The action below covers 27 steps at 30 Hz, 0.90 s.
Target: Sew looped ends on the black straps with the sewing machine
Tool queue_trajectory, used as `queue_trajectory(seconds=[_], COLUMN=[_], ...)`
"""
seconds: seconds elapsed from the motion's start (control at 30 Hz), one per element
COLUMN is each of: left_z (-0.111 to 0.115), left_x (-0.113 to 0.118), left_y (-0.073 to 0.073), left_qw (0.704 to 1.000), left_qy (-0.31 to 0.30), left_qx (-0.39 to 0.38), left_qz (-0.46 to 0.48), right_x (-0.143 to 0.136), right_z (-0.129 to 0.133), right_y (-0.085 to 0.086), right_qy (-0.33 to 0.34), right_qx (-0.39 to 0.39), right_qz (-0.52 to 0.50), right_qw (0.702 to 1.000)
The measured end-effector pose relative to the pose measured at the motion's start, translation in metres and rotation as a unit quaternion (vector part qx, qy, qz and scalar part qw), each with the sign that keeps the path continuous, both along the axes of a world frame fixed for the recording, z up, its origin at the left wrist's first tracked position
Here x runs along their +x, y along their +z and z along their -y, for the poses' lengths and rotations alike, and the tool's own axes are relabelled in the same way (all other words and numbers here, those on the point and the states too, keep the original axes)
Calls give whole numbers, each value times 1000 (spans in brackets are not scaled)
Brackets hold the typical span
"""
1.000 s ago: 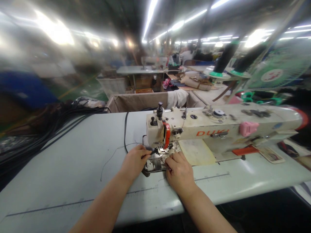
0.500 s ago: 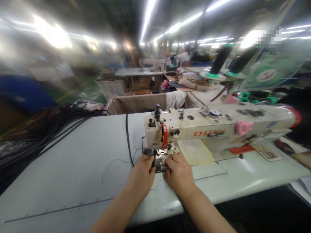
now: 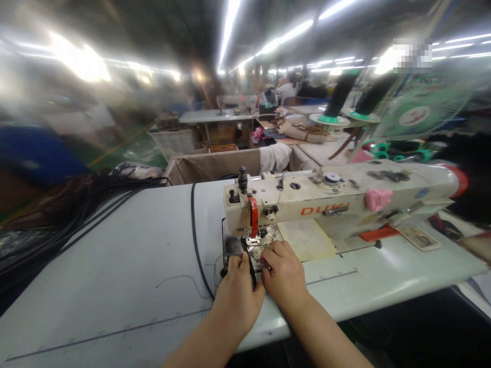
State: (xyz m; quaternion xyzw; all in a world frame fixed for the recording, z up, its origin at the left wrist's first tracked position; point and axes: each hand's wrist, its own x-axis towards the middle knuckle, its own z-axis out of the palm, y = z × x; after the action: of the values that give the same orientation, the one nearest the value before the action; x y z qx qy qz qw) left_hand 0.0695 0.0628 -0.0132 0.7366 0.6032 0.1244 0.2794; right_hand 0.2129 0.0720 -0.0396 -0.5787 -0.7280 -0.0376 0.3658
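A white sewing machine (image 3: 284, 197) with an orange needle guard stands on the table. My left hand (image 3: 238, 294) is closed on a narrow black strap (image 3: 196, 240), just in front of the presser foot (image 3: 253, 240). The strap curves over the tabletop, passes behind my left hand and shows again between the fingers near the foot. Close beside it, my right hand (image 3: 283, 271) rests closed at the front of the needle plate; its fingertips hide whatever they pinch. A loose thread (image 3: 180, 277) lies left of my left hand.
Many black straps (image 3: 88, 214) hang over the table's left edge. Behind the machine stands a fabric-lined bin (image 3: 215, 162). Thread cones (image 3: 337, 99) and a green fan (image 3: 416, 115) rise at the back right. A ruler scale (image 3: 153, 324) runs along the front of the table.
My left hand has moved toward me and slightly right, drawing closer to my right hand, and the strap beside it has shifted. My right hand stays nearly in place. The view has shifted slightly.
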Motion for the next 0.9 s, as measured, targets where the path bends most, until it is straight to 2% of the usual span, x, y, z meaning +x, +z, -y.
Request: queue_trajectory(seconds=[0.1, 0.2, 0.57, 0.7, 0.8, 0.9], left_z=[5, 8, 14, 5, -9, -27], left_x=[-1, -2, -13, -26, -39, -52], left_y=[6, 6, -12, -1, 10, 14], left_qw=[1000, 999, 999, 998, 994, 987], left_qy=[-16, -25, -44, -53, -15, 18], left_qx=[-9, -20, -4, 21, 86, 114], left_qz=[-19, -18, -2, -32, -60, -113], right_x=[0, 0, 0, 5, 13, 24], right_z=[1, 1, 2, -1, -2, -2], right_y=[1, 2, 5, 3, 1, -2], right_qy=[-2, 0, -5, -6, -16, -30], right_qx=[-1, 0, -18, -30, -56, -70], right_qz=[-1, 2, 17, 12, 3, 0], right_qw=[1000, 1000, 1000, 999, 998, 997])
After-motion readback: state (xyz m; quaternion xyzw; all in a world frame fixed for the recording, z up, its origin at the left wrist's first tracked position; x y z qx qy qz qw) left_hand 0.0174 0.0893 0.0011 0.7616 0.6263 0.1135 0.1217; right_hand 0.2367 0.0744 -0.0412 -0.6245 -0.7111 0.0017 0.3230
